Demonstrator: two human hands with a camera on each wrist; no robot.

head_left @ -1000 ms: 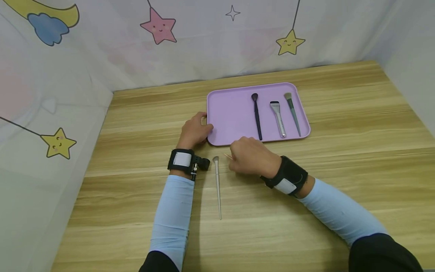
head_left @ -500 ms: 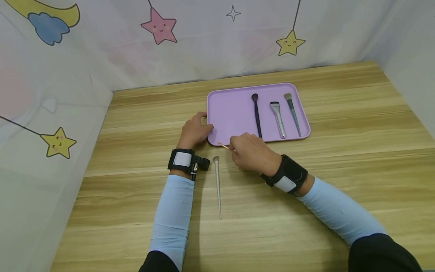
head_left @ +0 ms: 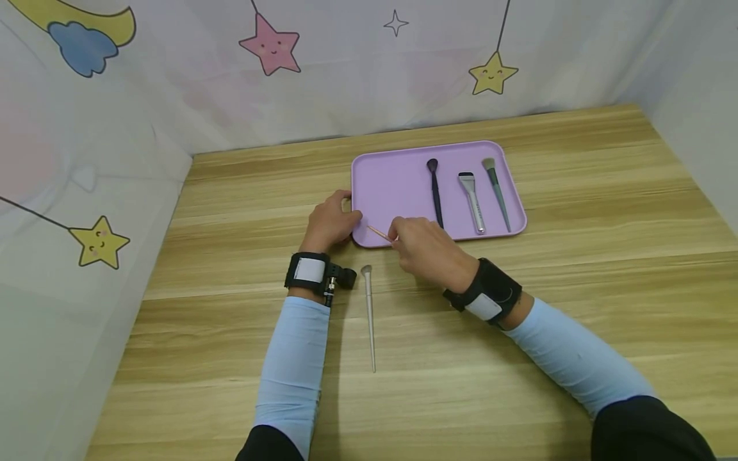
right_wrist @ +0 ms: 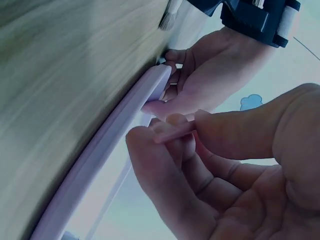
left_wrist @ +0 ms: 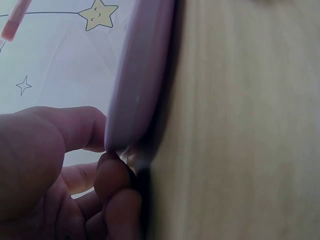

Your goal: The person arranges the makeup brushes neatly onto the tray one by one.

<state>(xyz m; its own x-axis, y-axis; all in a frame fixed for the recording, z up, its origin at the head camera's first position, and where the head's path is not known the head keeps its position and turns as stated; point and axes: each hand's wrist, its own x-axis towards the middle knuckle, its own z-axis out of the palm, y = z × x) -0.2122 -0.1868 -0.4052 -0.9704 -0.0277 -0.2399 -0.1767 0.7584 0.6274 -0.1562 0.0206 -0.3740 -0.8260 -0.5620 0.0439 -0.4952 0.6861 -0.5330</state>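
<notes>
One thin stick (head_left: 378, 233), head view: right hand (head_left: 429, 251) pinched it, tip toward ten o'clock, at eight o'clock corner of purple tray (head_left: 398, 186); left hand (head_left: 330, 223) gripped same corner. Left wrist view: thumb and fingers pinched tray edge. Right wrist view: thumb and fingertip pinched stick.

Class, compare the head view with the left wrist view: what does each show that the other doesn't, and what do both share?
Only the head view: the right hand, plus the black brush, silver brush and green brush lying in the tray.

Only the left wrist view: curled fingertips of the left hand against the tray's edge, seen close up.

Both: left hand, tray, table, a printed yellow star and, it seems, the tip of the stick pinched by the right hand.
</notes>
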